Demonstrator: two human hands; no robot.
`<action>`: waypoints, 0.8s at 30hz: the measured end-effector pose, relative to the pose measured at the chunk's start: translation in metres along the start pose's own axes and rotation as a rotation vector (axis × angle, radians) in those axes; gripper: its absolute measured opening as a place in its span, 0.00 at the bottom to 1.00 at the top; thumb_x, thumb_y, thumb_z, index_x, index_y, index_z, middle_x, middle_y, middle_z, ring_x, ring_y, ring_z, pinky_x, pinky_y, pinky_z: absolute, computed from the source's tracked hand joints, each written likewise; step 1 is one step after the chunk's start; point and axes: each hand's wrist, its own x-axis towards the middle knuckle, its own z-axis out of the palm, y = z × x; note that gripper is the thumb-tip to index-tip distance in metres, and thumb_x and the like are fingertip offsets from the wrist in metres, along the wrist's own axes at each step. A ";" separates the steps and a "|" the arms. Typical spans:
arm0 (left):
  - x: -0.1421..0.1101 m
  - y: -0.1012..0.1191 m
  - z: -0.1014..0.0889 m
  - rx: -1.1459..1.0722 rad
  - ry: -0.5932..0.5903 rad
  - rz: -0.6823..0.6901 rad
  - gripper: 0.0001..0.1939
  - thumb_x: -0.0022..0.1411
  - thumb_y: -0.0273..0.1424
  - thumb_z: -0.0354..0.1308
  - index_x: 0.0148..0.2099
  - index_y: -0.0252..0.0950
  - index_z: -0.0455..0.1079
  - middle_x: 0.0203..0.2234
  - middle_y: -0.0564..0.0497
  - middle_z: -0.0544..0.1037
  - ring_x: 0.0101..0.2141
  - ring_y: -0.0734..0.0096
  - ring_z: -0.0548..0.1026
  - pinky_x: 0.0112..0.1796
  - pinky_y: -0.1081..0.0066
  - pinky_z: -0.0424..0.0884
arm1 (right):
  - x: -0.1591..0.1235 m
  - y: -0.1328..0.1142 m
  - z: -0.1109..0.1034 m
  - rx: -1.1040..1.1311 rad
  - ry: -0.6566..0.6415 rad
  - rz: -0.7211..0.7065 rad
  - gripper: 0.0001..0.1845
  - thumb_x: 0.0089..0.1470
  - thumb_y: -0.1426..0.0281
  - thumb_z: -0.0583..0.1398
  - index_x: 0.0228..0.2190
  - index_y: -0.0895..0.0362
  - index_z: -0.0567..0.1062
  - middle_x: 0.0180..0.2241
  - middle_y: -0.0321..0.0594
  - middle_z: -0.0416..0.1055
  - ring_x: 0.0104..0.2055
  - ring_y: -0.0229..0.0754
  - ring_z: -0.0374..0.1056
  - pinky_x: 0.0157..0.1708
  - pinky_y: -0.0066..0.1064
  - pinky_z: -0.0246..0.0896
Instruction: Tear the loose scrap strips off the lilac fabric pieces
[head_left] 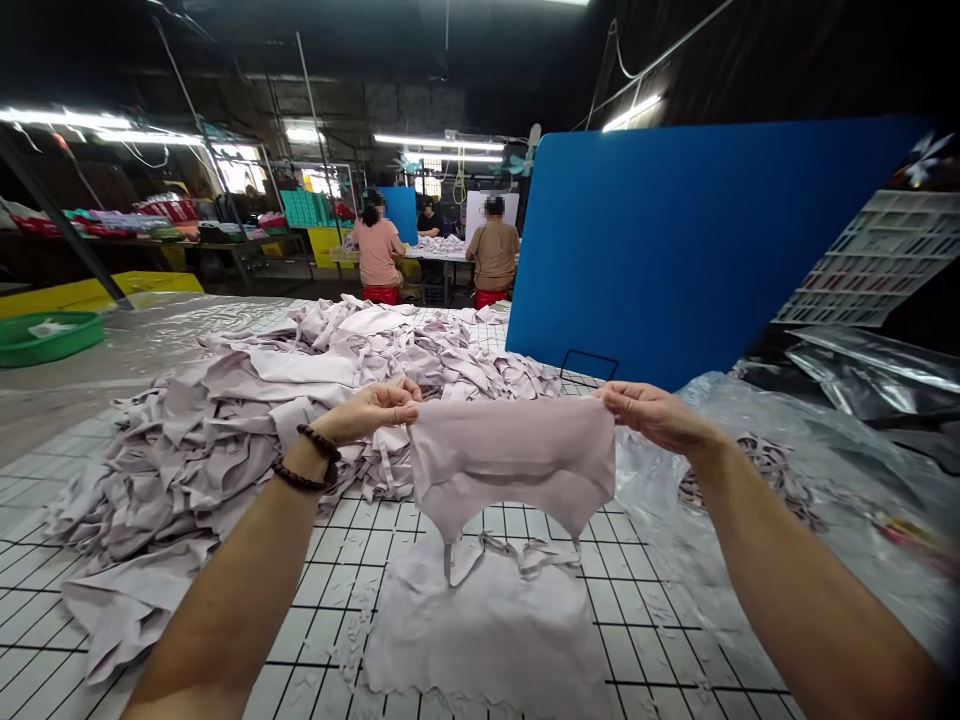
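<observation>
My left hand (pixel 369 412) and right hand (pixel 651 412) pinch opposite corners of a pale pink, strappy cloth garment (pixel 517 445), which hangs stretched between them over the white, black-gridded counter (pixel 319 620).

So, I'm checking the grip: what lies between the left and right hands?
In the head view, a pale pink garment spans the gap between the left hand and right hand, its upper edge held at both ends.
</observation>
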 end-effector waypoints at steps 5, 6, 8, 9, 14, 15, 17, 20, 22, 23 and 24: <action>0.002 0.006 -0.009 0.262 -0.048 -0.114 0.14 0.49 0.42 0.63 0.26 0.35 0.76 0.25 0.50 0.75 0.28 0.69 0.70 0.31 0.75 0.65 | -0.006 0.000 0.004 -0.090 -0.200 0.104 0.17 0.43 0.58 0.67 0.25 0.59 0.74 0.24 0.38 0.70 0.28 0.38 0.65 0.30 0.30 0.61; 0.001 0.008 -0.009 0.283 -0.063 -0.156 0.14 0.48 0.42 0.63 0.27 0.35 0.77 0.23 0.50 0.75 0.27 0.69 0.70 0.29 0.75 0.65 | -0.006 0.001 0.006 -0.110 -0.206 0.115 0.17 0.41 0.58 0.68 0.25 0.59 0.74 0.23 0.38 0.70 0.28 0.39 0.66 0.29 0.31 0.61; 0.001 0.010 -0.009 0.322 -0.091 -0.214 0.12 0.47 0.41 0.64 0.27 0.37 0.78 0.21 0.51 0.77 0.25 0.69 0.71 0.27 0.76 0.64 | -0.006 0.002 0.012 -0.142 -0.224 0.135 0.17 0.37 0.59 0.69 0.24 0.59 0.75 0.23 0.39 0.71 0.27 0.39 0.66 0.28 0.31 0.61; 0.000 0.010 -0.008 0.338 -0.097 -0.225 0.11 0.46 0.40 0.65 0.27 0.37 0.78 0.20 0.51 0.77 0.24 0.69 0.71 0.26 0.76 0.64 | -0.006 0.003 0.015 -0.161 -0.239 0.143 0.17 0.36 0.59 0.70 0.24 0.59 0.75 0.23 0.39 0.71 0.27 0.39 0.66 0.28 0.31 0.60; -0.003 0.012 -0.010 0.419 -0.075 -0.236 0.12 0.42 0.40 0.67 0.23 0.37 0.77 0.17 0.51 0.76 0.21 0.71 0.70 0.21 0.77 0.60 | -0.012 0.005 0.026 -0.310 -0.247 0.160 0.19 0.33 0.57 0.70 0.23 0.57 0.75 0.22 0.36 0.71 0.25 0.38 0.64 0.24 0.28 0.56; -0.004 0.013 -0.011 0.439 -0.072 -0.241 0.13 0.42 0.41 0.67 0.23 0.36 0.77 0.18 0.51 0.76 0.21 0.71 0.70 0.21 0.77 0.60 | -0.013 0.005 0.026 -0.339 -0.238 0.158 0.19 0.33 0.57 0.70 0.24 0.57 0.75 0.23 0.36 0.72 0.26 0.39 0.65 0.24 0.29 0.56; -0.006 0.012 -0.012 0.455 -0.072 -0.255 0.14 0.43 0.43 0.66 0.23 0.36 0.75 0.19 0.51 0.76 0.21 0.71 0.70 0.21 0.77 0.60 | -0.014 0.007 0.026 -0.366 -0.195 0.148 0.19 0.33 0.56 0.70 0.24 0.57 0.75 0.24 0.37 0.72 0.27 0.39 0.65 0.25 0.29 0.57; -0.008 0.006 -0.012 0.400 -0.022 -0.274 0.16 0.42 0.43 0.67 0.25 0.35 0.72 0.19 0.52 0.75 0.22 0.72 0.69 0.21 0.77 0.60 | -0.013 0.011 0.021 -0.319 -0.039 0.120 0.20 0.35 0.56 0.69 0.23 0.59 0.73 0.23 0.38 0.70 0.27 0.38 0.64 0.24 0.28 0.57; -0.006 -0.001 -0.010 0.369 0.064 -0.258 0.16 0.40 0.41 0.68 0.28 0.35 0.72 0.20 0.53 0.74 0.23 0.72 0.70 0.22 0.77 0.61 | -0.013 0.008 0.021 -0.226 0.066 0.065 0.20 0.36 0.57 0.69 0.25 0.59 0.71 0.23 0.36 0.67 0.26 0.36 0.62 0.23 0.27 0.57; -0.004 -0.006 -0.008 0.369 0.123 -0.245 0.17 0.39 0.40 0.69 0.30 0.36 0.72 0.21 0.53 0.75 0.24 0.71 0.70 0.23 0.77 0.62 | -0.015 0.003 0.024 -0.168 0.090 0.030 0.21 0.37 0.59 0.69 0.28 0.58 0.70 0.23 0.35 0.66 0.25 0.35 0.61 0.22 0.26 0.57; 0.000 -0.011 -0.005 0.378 0.196 -0.232 0.17 0.39 0.39 0.69 0.31 0.36 0.73 0.22 0.53 0.75 0.25 0.71 0.71 0.24 0.76 0.62 | -0.017 -0.004 0.030 -0.107 0.094 -0.006 0.21 0.39 0.60 0.69 0.31 0.58 0.69 0.24 0.34 0.66 0.25 0.35 0.61 0.22 0.26 0.58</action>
